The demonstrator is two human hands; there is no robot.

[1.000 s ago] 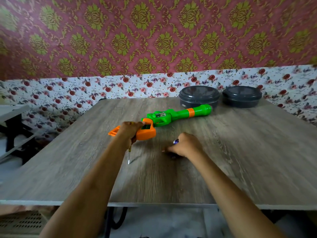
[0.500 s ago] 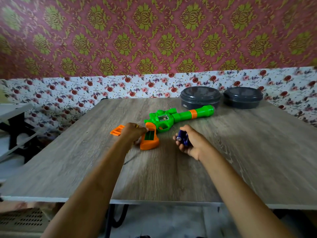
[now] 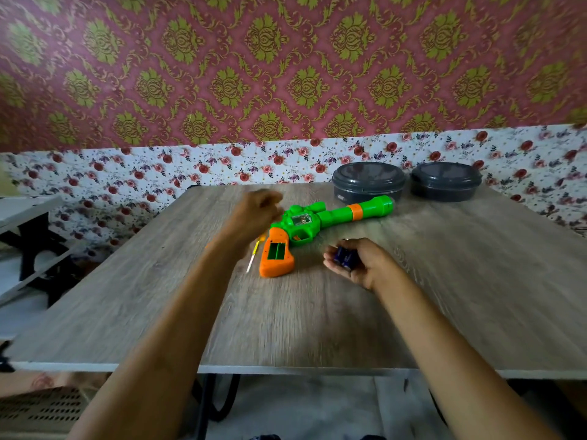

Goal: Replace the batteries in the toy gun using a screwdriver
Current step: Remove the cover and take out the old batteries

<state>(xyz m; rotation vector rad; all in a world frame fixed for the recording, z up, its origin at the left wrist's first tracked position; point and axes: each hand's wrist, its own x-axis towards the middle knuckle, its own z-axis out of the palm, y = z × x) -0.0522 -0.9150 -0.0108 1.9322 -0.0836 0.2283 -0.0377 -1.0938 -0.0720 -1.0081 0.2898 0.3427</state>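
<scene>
The green and orange toy gun (image 3: 320, 217) lies on the wooden table (image 3: 460, 296), barrel pointing right. Its orange grip (image 3: 275, 258) faces up with the battery bay uncovered. My right hand (image 3: 365, 265) hovers just right of the grip, palm turned up, closed around dark blue batteries (image 3: 344, 257). My left hand (image 3: 255, 209) is blurred, fingers curled, raised just left of the gun's rear. A yellow-handled screwdriver (image 3: 252, 257) lies on the table left of the grip, partly behind my left forearm.
Two dark grey round lidded containers (image 3: 368, 184) (image 3: 444, 181) stand at the table's far edge, the left one just behind the gun's muzzle. A low side table (image 3: 28, 214) stands to the left. Floral wallpaper backs the table.
My right hand lifted the batteries off the table and turned palm up. My left hand left the grip and the screwdriver and rose toward the gun's rear; the screwdriver now rests on the table.
</scene>
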